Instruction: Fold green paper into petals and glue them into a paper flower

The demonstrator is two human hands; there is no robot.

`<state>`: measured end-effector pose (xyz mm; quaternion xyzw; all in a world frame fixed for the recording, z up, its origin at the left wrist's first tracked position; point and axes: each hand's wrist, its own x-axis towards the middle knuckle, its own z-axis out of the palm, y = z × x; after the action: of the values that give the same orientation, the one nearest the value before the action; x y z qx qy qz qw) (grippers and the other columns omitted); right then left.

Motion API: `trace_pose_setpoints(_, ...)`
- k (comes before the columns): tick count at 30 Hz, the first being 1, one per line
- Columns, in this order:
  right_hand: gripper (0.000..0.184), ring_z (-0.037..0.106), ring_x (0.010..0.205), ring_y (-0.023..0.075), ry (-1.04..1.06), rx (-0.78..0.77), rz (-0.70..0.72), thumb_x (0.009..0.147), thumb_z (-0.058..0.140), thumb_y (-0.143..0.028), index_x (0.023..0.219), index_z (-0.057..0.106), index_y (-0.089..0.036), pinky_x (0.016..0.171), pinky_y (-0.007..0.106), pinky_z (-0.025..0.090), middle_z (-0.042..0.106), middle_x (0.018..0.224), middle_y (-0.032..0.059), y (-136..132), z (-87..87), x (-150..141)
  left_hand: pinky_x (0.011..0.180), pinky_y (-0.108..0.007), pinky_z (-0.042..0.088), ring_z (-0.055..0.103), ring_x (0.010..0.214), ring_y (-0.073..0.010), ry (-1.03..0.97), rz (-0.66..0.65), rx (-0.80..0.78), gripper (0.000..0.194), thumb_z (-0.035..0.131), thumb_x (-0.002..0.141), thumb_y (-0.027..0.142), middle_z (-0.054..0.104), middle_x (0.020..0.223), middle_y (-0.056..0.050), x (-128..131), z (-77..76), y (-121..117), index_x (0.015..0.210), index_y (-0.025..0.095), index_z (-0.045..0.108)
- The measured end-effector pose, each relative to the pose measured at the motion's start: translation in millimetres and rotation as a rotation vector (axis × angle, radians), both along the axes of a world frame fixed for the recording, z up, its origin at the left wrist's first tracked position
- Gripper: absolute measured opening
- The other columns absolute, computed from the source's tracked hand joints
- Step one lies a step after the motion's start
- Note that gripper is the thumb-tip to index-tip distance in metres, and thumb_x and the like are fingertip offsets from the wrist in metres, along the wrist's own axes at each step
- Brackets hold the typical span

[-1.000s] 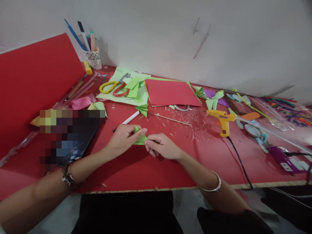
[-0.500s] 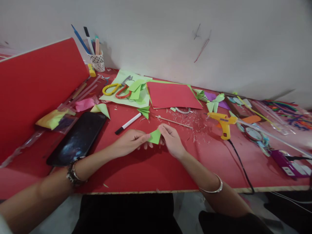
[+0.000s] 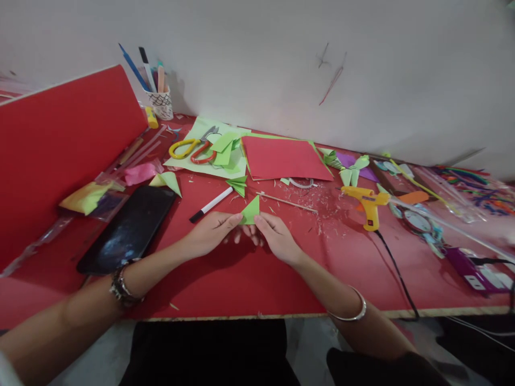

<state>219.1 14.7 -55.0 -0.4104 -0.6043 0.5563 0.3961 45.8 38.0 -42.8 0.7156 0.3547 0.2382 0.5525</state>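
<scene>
Presently: 1 pc. green paper (image 3: pixel 252 210), triangular, held up over the red bench (image 3: pixel 241 289), nr. white marker (image 3: pixel 216 200). Handling (my est.): v. light, thin, soft but holds a crease, easily crumpled; best taken by lower corners, flat pinch. Grip, 2 hands: my L hand (image 3: pixel 215 231) pinches L corner, my R hand (image 3: pixel 278 237) pinches R edge; both thumbs on top, gaps approx. paper-thin, other fingers below.

Green paper triangle (image 3: pixel 251 212), corner up, between hands (image 3: pixel 213 233) (image 3: pixel 278 237)
</scene>
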Motion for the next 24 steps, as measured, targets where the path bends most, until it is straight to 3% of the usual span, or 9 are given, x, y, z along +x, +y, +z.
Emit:
trace_pose_setpoints(5,0.040,0.042,0.045,0.0063,-0.091,0.002,0.056,0.087,0.034,-0.048,0.063,0.044,-0.018,0.046,0.020,0.034,0.047,0.053,-0.0036,1.1,-3.0,4.2,0.050,-0.019,0.038,0.047,0.051,-0.0087,0.029,0.011,0.017,0.042,0.037,0.085,0.041,0.056,0.056,0.000,1.7,-2.5,-0.4,0.063,0.013,0.059)
trace_pose_setpoints(9,0.041,0.039,0.045,0.0053,-0.214,0.017,0.267,0.089,0.033,-0.045,0.062,0.044,-0.017,0.047,0.019,0.033,0.046,0.052,-0.0042,-1.3,-2.0,5.4,0.045,-0.018,0.029,0.034,0.046,-0.0065,0.011,0.116,0.138,0.040,0.042,0.082,0.041,0.037,0.048,0.005,3.1,-2.3,0.0,0.051,0.015,0.044)
trace_pose_setpoints(12,0.040,0.039,0.046,0.0047,-0.255,0.019,0.341,0.089,0.034,-0.043,0.061,0.044,-0.017,0.047,0.018,0.033,0.045,0.052,-0.0045,-2.2,-0.7,4.7,0.044,-0.018,0.024,0.027,0.047,-0.0062,0.044,0.157,0.217,0.043,0.042,0.081,0.042,0.026,0.049,0.006,2.6,-1.6,-0.3,0.049,0.016,0.035)
trace_pose_setpoints(19,0.035,0.041,0.043,0.0058,-0.236,-0.093,0.327,0.087,0.038,-0.044,0.065,0.047,-0.017,0.043,0.019,0.033,0.046,0.051,-0.0044,-3.0,-1.0,1.7,0.043,-0.019,0.023,0.027,0.047,-0.0067,0.049,0.164,0.158,0.040,0.036,0.083,0.041,0.030,0.049,0.005,1.6,-1.7,-3.0,0.051,0.016,0.035)
trace_pose_setpoints(24,0.031,0.047,0.052,0.0093,-0.288,0.020,0.240,0.089,0.036,-0.041,0.070,0.046,-0.018,0.050,0.022,0.038,0.051,0.059,-0.0020,7.1,9.3,-2.0,0.045,-0.020,0.026,0.028,0.049,-0.0074,0.001,0.246,0.174,0.038,0.035,0.082,0.042,0.028,0.052,0.005,2.1,-4.0,-1.4,0.053,0.018,0.031)
